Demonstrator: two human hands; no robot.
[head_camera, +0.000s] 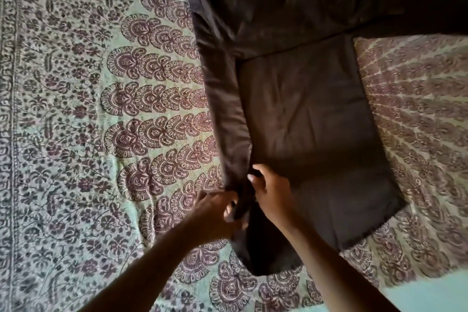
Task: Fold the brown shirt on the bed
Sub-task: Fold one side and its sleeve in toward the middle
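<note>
The brown shirt (304, 114) lies flat on the bed (76, 109). The left hand (215, 213) and right hand (272, 191) both pinch its folded sleeve (225, 109).

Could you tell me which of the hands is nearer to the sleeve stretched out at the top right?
Right. The right hand sits on the shirt's body below that sleeve; the left hand grips the folded edge further left.
</note>
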